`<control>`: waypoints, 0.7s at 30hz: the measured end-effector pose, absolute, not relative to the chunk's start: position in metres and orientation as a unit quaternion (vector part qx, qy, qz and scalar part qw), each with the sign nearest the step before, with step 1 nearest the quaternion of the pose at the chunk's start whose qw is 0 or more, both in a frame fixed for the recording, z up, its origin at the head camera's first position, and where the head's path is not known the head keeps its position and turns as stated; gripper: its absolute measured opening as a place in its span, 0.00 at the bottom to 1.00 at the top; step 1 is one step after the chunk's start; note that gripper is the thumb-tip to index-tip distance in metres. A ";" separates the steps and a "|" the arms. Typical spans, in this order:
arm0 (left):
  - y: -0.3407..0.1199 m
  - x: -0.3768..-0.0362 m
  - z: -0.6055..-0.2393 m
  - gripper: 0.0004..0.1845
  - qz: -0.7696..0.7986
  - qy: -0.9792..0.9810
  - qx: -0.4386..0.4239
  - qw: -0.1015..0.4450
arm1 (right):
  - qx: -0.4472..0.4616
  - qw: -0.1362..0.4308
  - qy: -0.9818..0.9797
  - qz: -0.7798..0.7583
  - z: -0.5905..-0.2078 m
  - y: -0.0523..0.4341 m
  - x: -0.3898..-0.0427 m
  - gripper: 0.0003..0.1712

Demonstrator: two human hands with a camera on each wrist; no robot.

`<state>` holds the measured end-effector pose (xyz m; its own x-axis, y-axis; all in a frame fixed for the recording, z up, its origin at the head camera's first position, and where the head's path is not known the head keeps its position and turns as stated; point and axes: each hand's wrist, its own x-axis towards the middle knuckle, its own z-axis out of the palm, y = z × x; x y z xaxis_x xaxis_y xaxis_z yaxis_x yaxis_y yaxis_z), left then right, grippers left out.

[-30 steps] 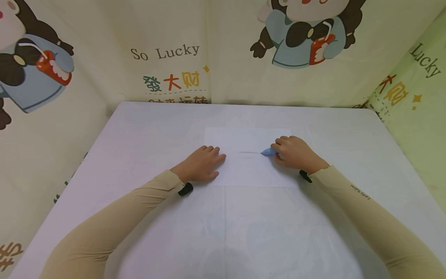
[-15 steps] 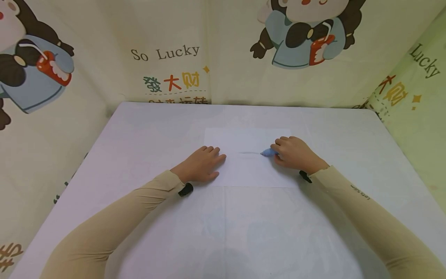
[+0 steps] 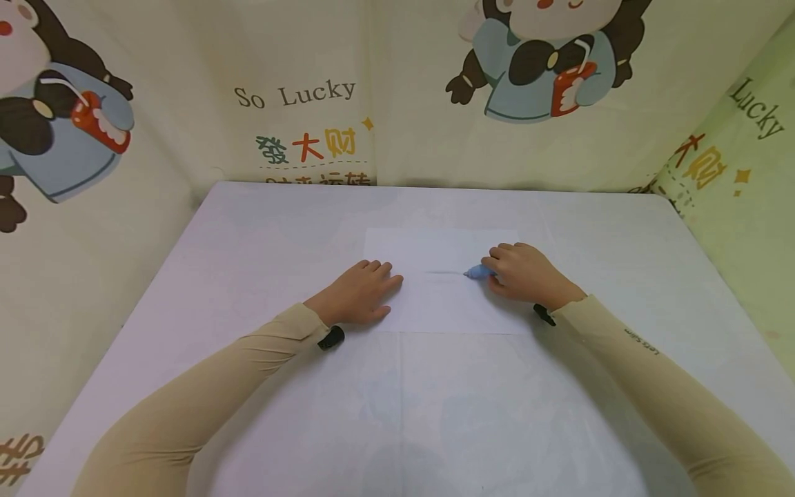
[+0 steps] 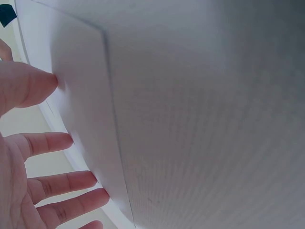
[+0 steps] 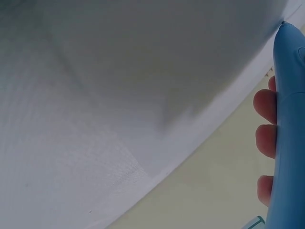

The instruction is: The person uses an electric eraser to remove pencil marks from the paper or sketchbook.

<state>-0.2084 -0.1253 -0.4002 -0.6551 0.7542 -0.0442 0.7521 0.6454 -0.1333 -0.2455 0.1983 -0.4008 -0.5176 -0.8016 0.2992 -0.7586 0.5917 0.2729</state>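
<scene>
A sheet of white paper [image 3: 441, 245] lies on the white table [image 3: 397, 407]. On its left side rests my left hand [image 3: 361, 293], fingers spread; the left wrist view shows its fingertips [image 4: 64, 138] against the paper. My right hand [image 3: 528, 273] grips a thick blue pen [image 3: 479, 272] on the sheet's right side. The pen's narrow tip points left, right at the end of a thin, faint line [image 3: 442, 272]. In the right wrist view the pen's bulky body [image 5: 290, 138] has an oval, button-like detail near the tip, and several curled fingertips [image 5: 265, 140] show behind it.
Cream cloth walls [image 3: 410, 124] with cartoon prints and lettering stand behind the table and at both sides. A small dark device [image 3: 331, 337] sits under the left wrist and another [image 3: 544, 315] under the right. Beyond the paper runs the table's far edge [image 3: 435, 188].
The pen tip has shifted very slightly left with my right hand. My left hand stays where it was on the paper.
</scene>
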 end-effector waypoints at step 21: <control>-0.126 -0.208 -0.400 0.25 0.074 -0.905 -0.418 0.015 | 0.451 0.200 -0.868 -0.058 -0.399 0.196 -0.249 0.05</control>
<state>-0.2084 -0.1264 -0.4004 -0.6502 0.7591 -0.0335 0.7545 0.6398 -0.1462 -0.2486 0.1960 -0.3990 -0.5139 -0.8058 0.2943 -0.7596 0.5868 0.2804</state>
